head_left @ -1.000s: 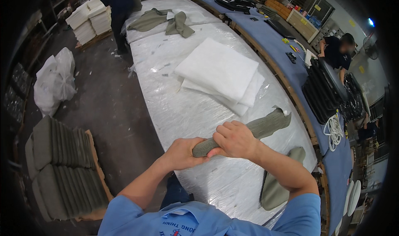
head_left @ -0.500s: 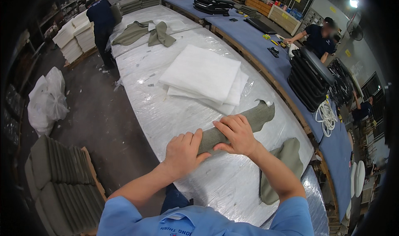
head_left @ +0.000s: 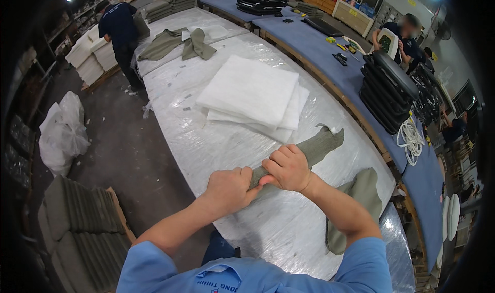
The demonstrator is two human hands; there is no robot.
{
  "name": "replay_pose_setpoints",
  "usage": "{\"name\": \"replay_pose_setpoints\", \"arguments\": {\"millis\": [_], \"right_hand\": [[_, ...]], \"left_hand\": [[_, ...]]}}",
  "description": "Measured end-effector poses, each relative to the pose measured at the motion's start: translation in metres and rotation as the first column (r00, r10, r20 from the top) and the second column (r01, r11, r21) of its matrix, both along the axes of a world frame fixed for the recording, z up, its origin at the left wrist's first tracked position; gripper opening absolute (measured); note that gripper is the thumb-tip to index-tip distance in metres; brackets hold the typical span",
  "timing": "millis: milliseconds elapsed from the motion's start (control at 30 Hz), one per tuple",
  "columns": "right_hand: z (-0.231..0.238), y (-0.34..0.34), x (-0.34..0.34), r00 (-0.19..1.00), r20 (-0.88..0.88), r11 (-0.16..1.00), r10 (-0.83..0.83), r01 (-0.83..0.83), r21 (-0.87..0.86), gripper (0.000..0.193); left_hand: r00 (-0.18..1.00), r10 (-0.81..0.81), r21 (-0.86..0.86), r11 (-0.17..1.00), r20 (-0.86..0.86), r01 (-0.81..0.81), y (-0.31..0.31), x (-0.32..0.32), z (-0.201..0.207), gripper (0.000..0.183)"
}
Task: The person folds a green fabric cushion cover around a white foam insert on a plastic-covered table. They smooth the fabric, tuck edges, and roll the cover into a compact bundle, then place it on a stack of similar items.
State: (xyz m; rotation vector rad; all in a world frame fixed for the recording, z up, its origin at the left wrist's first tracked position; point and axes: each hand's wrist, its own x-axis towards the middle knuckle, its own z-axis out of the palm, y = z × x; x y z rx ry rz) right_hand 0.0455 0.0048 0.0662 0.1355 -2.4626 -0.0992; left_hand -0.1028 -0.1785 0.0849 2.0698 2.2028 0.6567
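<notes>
From my remote seat, reading the clock around the hands with twelve at the top of the view, I saw both clamped on a long grey-green fabric piece (head_left: 324, 146). The left hand (head_left: 228, 191) gripped its near end; the right hand (head_left: 286, 168) was just beside, fingers curled over the top, the two thumbs close together. The fabric ran out toward two o'clock, a white bit at its far tip. I could not tell whether that tip touched the plastic-covered table (head_left: 180, 130) or what lay inside.

Handling it well, I judged, asked for even pressure from both thumbs, wrists level so the length would not twist, and short regripping rather than hard pulling, since the far end had no hand on it.

Farther out, folded white padding (head_left: 250, 89) lay at twelve, near enough to be snagged by a wide swing. A loose grey-green piece (head_left: 367, 185) lay between three and four, partly behind the right forearm. More grey-green cloth (head_left: 164, 45) sat at eleven, and stacked grey-green cushions (head_left: 85, 210) stood between eight and nine.
</notes>
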Motion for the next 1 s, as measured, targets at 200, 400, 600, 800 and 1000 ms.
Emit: {"name": "replay_pose_setpoints", "arguments": {"millis": [200, 400, 600, 800, 1000], "right_hand": [[0.001, -0.016, 0.002, 0.997, -0.069, 0.994, -0.046, 0.038, -0.105, 0.040], [0.006, -0.029, 0.001, 0.971, 0.058, 0.940, -0.230, 0.237, -0.245, 0.034], [0.022, -0.003, 0.010, 0.977, 0.158, 0.834, -0.141, 0.203, -0.514, 0.029], [0.001, 0.009, 0.054, 0.974, -0.106, 0.966, -0.200, 0.178, -0.190, 0.046], [-0.016, 0.014, 0.054, 0.966, -0.188, 0.984, -0.177, 0.167, -0.069, 0.051]], "left_hand": [[0.965, -0.015, -0.348, 0.931, 0.260, 0.108, -0.005, -0.005, 0.017, 0.040], [0.943, -0.013, -0.517, 0.834, 0.331, 0.193, -0.003, -0.006, 0.032, 0.047], [0.995, -0.097, -0.038, 0.995, -0.030, 0.096, 0.001, 0.021, 0.011, 0.079], [0.990, -0.079, -0.312, 0.949, -0.116, 0.039, 0.027, 0.038, 0.031, 0.066], [0.991, -0.109, -0.382, 0.921, -0.072, 0.074, 0.036, 0.038, 0.027, 0.053]]}}
